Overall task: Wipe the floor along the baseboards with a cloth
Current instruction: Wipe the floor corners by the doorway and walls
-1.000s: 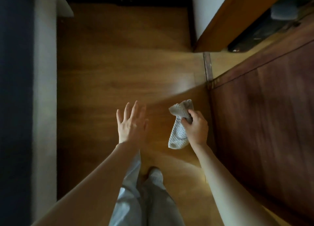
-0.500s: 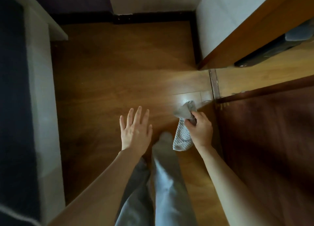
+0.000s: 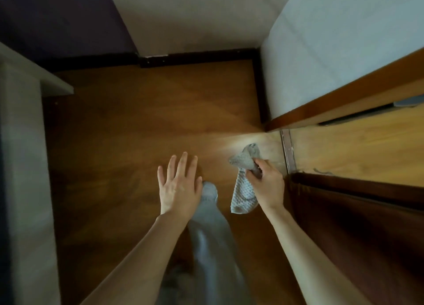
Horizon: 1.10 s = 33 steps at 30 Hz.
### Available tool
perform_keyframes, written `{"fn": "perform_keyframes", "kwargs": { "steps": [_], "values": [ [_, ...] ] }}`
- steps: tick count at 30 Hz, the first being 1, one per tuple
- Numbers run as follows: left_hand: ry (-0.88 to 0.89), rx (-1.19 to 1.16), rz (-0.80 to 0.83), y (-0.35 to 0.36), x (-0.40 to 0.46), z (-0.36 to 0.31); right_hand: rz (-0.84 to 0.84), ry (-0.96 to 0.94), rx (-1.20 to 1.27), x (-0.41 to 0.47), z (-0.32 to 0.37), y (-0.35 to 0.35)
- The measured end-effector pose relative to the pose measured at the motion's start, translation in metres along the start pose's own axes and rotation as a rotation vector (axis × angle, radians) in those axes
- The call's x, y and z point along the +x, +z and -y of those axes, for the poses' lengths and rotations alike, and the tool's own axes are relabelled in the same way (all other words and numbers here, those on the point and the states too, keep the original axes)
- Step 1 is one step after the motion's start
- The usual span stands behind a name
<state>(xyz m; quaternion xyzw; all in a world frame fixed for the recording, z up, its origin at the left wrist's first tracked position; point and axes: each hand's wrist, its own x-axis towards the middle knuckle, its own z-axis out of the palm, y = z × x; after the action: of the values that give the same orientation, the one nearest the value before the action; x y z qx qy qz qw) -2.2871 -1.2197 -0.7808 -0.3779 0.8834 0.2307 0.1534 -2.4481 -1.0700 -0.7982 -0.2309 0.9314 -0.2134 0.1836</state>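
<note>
Leftmost, a pale grey cabinet (image 3: pixel 23 167) edges a brown wooden floor (image 3: pixel 137 125). Black baseboard (image 3: pixel 199 56) runs along the far white wall (image 3: pixel 195 17). Left hand (image 3: pixel 179 187): flat, fingers spread, holding nothing, above a grey trouser leg (image 3: pixel 211 224). Right hand (image 3: pixel 266 185): gripping a grey waffle cloth (image 3: pixel 243 194), hanging off the floor. Rightmost, a dark wooden door (image 3: pixel 355 235) beside a metal threshold strip (image 3: pixel 286 150).

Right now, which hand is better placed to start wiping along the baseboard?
Right. The right hand already grips the cloth, which hangs above the floor. The left hand is spread open and holds nothing. The baseboard lies ahead.
</note>
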Motion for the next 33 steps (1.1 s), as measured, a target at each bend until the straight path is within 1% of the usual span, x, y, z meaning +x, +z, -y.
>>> {"fn": "perform_keyframes", "kwargs": {
  "steps": [2, 6, 10, 15, 20, 26, 30, 33],
  "values": [
    [-0.003, -0.008, -0.002, 0.001, 0.030, -0.005, 0.006, -0.007, -0.009, 0.029, -0.004, 0.006],
    [0.026, 0.031, 0.047, 0.007, 0.087, -0.006, -0.002, -0.008, -0.041, 0.077, -0.010, 0.024],
    [0.082, 0.097, 0.068, 0.014, 0.136, 0.001, -0.003, -0.007, -0.064, 0.110, -0.016, 0.048],
    [0.174, 0.212, 0.123, 0.031, 0.182, 0.017, -0.048, 0.022, -0.088, 0.136, -0.023, 0.078],
    [0.236, 0.290, 0.188, 0.045, 0.205, 0.042, -0.051, 0.080, -0.106, 0.145, -0.020, 0.106],
    [0.279, 0.349, 0.222, 0.037, 0.212, 0.077, -0.061, 0.168, -0.086, 0.155, -0.007, 0.131],
    [0.314, 0.395, 0.235, 0.041, 0.224, 0.091, -0.044, 0.157, -0.112, 0.162, -0.015, 0.152],
    [0.333, 0.374, 0.246, 0.055, 0.239, 0.095, -0.030, 0.161, -0.126, 0.174, -0.033, 0.168]
  ]
}}
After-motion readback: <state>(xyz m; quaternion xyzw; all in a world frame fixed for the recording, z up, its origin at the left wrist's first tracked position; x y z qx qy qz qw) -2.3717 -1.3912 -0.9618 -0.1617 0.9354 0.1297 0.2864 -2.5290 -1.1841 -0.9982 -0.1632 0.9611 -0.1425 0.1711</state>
